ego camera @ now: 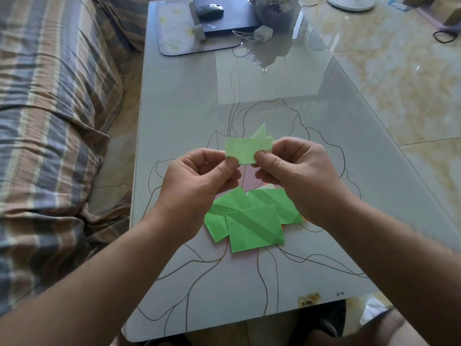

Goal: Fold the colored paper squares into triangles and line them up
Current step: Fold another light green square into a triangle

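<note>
Green folded paper strip (247, 150) held above the table (287, 101): we pinch it at its lower edge with our left hand (199, 179) and right hand (293, 168), over creased green paper pieces (250, 219) overlapping on the glass.

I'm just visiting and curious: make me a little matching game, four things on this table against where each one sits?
Things:
1. folded green paper
2. green paper pile
3. computer mouse
4. white charger

Places:
A. on the dark laptop at the far end
B. pinched between left hand and right hand
C. flat on the table, below the hands
D. beside the laptop's near corner

Pairs: 1-B, 2-C, 3-A, 4-D
</note>
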`<state>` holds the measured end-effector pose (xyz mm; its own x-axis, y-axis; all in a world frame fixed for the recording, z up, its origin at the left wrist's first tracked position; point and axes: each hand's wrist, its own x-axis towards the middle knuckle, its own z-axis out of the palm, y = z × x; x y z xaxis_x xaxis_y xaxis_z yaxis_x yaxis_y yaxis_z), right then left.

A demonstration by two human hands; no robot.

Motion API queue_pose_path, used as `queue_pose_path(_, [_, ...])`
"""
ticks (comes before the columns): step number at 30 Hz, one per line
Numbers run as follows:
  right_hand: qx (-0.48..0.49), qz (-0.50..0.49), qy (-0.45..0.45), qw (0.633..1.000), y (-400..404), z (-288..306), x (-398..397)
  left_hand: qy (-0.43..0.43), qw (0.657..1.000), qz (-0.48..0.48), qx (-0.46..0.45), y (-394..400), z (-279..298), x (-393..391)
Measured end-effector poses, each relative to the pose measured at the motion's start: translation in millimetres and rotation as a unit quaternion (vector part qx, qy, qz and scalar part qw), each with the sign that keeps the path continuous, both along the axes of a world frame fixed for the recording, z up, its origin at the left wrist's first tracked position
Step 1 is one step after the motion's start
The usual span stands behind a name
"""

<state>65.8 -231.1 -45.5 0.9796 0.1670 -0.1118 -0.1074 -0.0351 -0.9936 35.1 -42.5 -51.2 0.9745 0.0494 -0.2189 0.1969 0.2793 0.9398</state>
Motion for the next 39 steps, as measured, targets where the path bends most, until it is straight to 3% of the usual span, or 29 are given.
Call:
queue_pose_path(7, [0.028,-0.023,0.039,0.999,3.1,0.4,-0.8,0.007,1.0,0.021,0.003,0.3,-1.5,0.7])
queue_pose_path(12, [0.028,-0.026,0.047,0.998,1.7,2.5,-0.9,-0.041,0.995,-0.01,0.09,2.3,-3.0,-0.4])
queue_pose_path(17, [0.056,-0.004,0.072,0.996,-1.6,2.4,2.9,-0.063,0.989,-0.024,0.131,0.6,-0.7,-2.2])
queue_pose_path(22, [0.095,0.04,0.059,0.993,-4.6,1.9,1.5,-0.074,0.99,0.017,0.117,2.9,-0.7,-0.4])
queue_pose_path(28, [0.055,0.02,0.046,0.997,-3.9,-0.6,1.5,-0.089,0.988,0.021,0.125,3.1,-2.0,0.5])
queue_pose_path(34, [0.027,0.028,0.016,0.999,-1.8,-0.5,0.5,-0.104,0.969,0.024,0.222,6.4,-4.0,0.7])
queue_pose_path(39, [-0.006,0.042,0.004,0.999,-2.6,1.8,0.2,-0.059,0.993,0.007,0.104,2.6,0.8,0.7])
